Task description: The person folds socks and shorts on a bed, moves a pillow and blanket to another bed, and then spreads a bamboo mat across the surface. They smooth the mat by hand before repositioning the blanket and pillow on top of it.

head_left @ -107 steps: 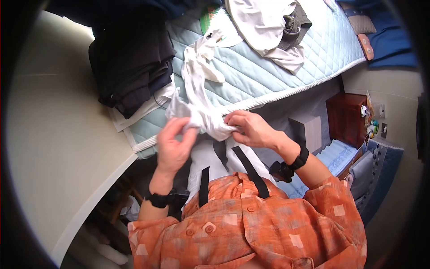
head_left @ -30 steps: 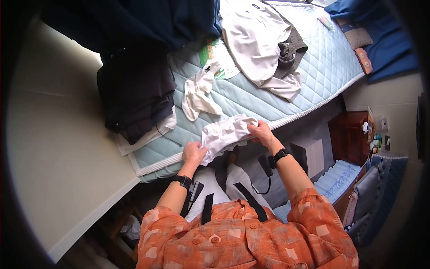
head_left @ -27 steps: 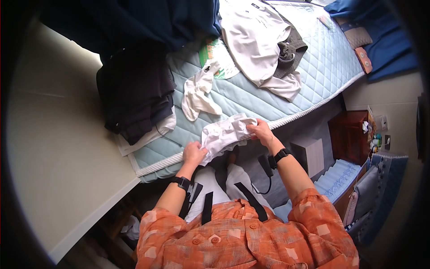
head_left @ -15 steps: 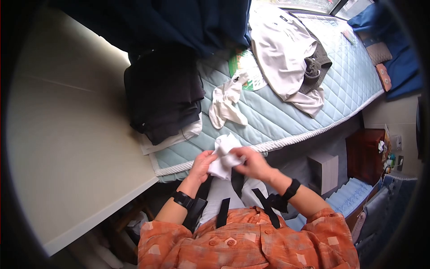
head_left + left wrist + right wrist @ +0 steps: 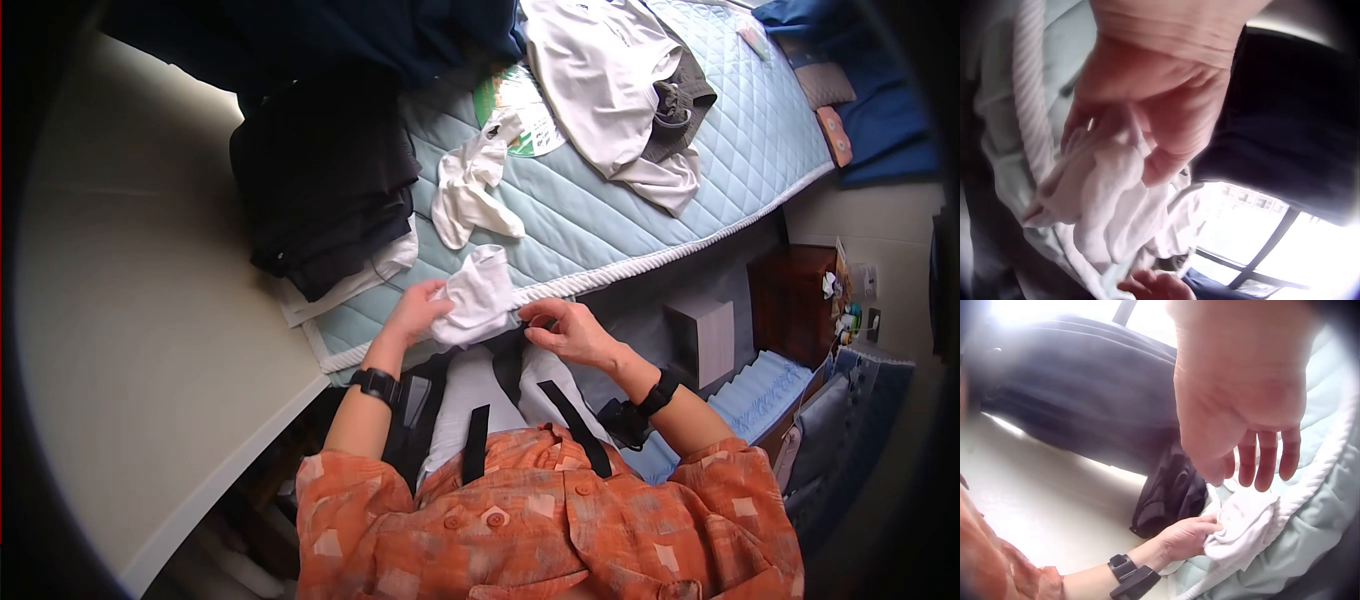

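Note:
Over the near edge of the bed, my left hand (image 5: 413,310) pinches a small, folded white garment (image 5: 476,292) at its left side, thumb and fingers on the cloth. In the left wrist view the fabric (image 5: 1110,200) hangs in loose folds below those fingers; its exact kind does not show. My right hand (image 5: 566,330) is just right of the cloth, fingers loosely bent and holding nothing. From the right wrist view, the right fingers (image 5: 1264,464) hang apart above the garment (image 5: 1244,525). A pair of white socks (image 5: 473,190) lies on the quilted bed beyond it.
Dark folded clothes (image 5: 325,190) are stacked at the bed's left end, on a white cloth (image 5: 350,285). Farther back lie a white shirt (image 5: 600,90), dark grey shorts (image 5: 690,110) and a green-and-white fan-shaped card (image 5: 535,115). A reddish-brown cabinet (image 5: 790,295) stands at right.
The white garment, earlier stretched between both hands, has been folded smaller. My right hand has let go and moved off to the right; the left still holds it.

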A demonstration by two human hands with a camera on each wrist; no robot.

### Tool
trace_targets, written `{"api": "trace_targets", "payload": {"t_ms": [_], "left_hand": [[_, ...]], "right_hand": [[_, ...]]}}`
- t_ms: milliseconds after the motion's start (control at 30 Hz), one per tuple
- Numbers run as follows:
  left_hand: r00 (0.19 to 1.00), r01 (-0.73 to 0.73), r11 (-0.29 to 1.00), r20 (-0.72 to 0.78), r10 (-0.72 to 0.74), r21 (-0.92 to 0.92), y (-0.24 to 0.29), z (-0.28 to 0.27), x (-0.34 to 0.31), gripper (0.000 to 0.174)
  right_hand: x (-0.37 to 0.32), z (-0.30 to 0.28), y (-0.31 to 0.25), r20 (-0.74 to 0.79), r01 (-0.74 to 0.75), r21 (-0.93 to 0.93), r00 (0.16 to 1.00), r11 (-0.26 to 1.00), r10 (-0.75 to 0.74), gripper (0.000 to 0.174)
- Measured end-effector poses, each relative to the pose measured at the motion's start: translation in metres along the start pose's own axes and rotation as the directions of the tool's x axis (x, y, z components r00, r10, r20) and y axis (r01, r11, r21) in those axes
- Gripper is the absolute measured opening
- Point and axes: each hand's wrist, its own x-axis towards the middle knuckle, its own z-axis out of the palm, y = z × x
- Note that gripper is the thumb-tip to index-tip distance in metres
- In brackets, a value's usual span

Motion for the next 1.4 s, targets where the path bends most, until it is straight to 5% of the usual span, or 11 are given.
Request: {"api": "trace_targets", "payload": {"t_ms": [33, 100, 233, 300, 433, 567, 700, 900, 1033, 1200, 1400], "left_hand": [[1.000, 0.000, 1.000, 0.005, 0.000, 0.002, 0.005, -0.003, 0.004, 0.039], [0.910, 0.238, 0.587, -0.389, 0.143, 0.774, 0.017, -0.004, 0.014, 0.038], [0.855, 0.036, 0.667, -0.368, 0.365, 0.744, 0.048, 0.008, 0.050, 0.037], [0.710, 0.035, 0.728, -0.530, 0.464, 0.684, 0.045, 0.011, 0.089, 0.039], [0.663, 0.152, 0.820, -0.672, 0.330, 0.552, 0.061, 0.021, 0.109, 0.038], [0.779, -0.067, 0.898, -0.539, 0.319, 0.434, 0.069, 0.038, 0.099, 0.029], [0.908, -0.347, 0.935, -0.222, 0.355, 0.076, 0.071, 0.076, 0.070, 0.026], [0.936, -0.337, 0.933, 0.061, 0.346, -0.123, 0.063, 0.128, 0.043, 0.027], [0.931, -0.362, 0.874, 0.157, 0.328, 0.323, 0.069, 0.118, 0.031, 0.044], [0.792, -0.449, 0.531, 0.046, 0.609, 0.719, 0.148, 0.063, -0.011, 0.044], [0.568, -0.149, -0.063, 0.138, 0.811, 0.987, 0.308, 0.011, -0.068, 0.043]], "right_hand": [[-0.001, -0.001, 0.009, -0.004, -0.002, 0.000, 1.000, 1.000, 0.002, 0.027], [-0.006, -0.002, 0.025, -0.005, -0.040, 0.064, 0.999, 0.997, 0.040, 0.026], [-0.015, -0.005, 0.037, 0.013, -0.149, 0.100, 0.989, 0.984, 0.149, 0.027], [-0.018, -0.003, 0.046, 0.003, -0.149, 0.132, 0.989, 0.980, 0.150, 0.027], [-0.024, -0.011, 0.052, 0.013, -0.183, 0.202, 0.983, 0.962, 0.185, 0.023], [-0.015, -0.019, 0.078, -0.056, -0.205, 0.419, 0.967, 0.885, 0.250, 0.027], [0.010, -0.043, 0.075, -0.279, 0.041, 0.169, 0.960, 0.985, 0.008, 0.048], [0.042, -0.059, 0.057, -0.322, 0.150, 0.198, 0.944, 0.969, -0.080, 0.058], [0.039, -0.061, 0.075, -0.214, 0.021, 0.289, 0.976, 0.957, 0.043, 0.055], [-0.011, -0.090, 0.105, -0.216, -0.047, 0.169, 0.973, 0.985, 0.084, 0.047], [-0.091, -0.128, 0.145, -0.191, -0.219, 0.397, 0.930, 0.891, 0.313, 0.041]]}}
